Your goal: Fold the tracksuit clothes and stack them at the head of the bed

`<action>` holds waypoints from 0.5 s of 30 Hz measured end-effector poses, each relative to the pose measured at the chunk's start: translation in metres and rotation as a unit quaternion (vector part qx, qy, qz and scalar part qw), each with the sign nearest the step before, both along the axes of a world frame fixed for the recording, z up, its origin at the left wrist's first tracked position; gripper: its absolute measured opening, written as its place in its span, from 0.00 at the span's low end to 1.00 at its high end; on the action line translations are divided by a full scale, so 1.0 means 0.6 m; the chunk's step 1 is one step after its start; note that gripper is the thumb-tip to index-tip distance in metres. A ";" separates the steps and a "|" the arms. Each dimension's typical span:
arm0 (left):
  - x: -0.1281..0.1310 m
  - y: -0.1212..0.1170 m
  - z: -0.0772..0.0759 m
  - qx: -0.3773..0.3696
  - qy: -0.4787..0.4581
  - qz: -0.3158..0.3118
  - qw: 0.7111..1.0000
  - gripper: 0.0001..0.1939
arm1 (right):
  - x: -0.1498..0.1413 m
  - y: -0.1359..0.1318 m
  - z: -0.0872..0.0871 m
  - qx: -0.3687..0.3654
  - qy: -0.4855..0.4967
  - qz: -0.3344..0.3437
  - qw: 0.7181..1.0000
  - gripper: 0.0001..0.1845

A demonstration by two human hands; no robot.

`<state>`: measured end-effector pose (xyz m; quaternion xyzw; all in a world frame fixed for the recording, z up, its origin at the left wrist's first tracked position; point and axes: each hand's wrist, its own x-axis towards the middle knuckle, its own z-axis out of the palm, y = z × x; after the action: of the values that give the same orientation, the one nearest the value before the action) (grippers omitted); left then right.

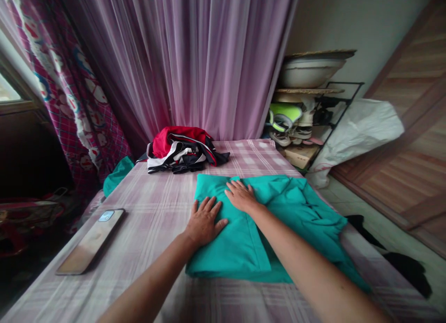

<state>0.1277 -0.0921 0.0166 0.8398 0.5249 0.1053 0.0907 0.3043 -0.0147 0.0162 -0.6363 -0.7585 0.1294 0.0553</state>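
A teal garment (pixel 240 239) lies partly folded on the table, its left side doubled over into a flat panel and its right side spread and wrinkled. My left hand (pixel 204 221) rests flat on the panel's left edge with fingers spread. Farther up, near the top edge of the cloth, my right hand (pixel 241 195) presses down with its fingers stretched out. Neither hand grips the fabric. The kind of garment does not show clearly.
A plaid cloth (pixel 149 239) covers the table. On it lie a phone (pixel 92 242) at left and a heap of red, black and white clothes (pixel 184 149) at the back. Purple curtains (pixel 209 58) hang behind. A shoe rack (pixel 306 123) and a white sack (pixel 365 132) stand right.
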 end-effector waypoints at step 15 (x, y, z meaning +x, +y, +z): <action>-0.098 0.227 0.056 -0.154 -0.225 0.239 0.932 0.27 | 0.342 0.097 0.026 -0.006 -0.059 -0.175 0.983 0.38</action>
<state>0.0691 0.0440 0.0503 0.6195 0.6858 0.2274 0.3069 0.5097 0.0433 0.0320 -0.7663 -0.6364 0.0844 0.0281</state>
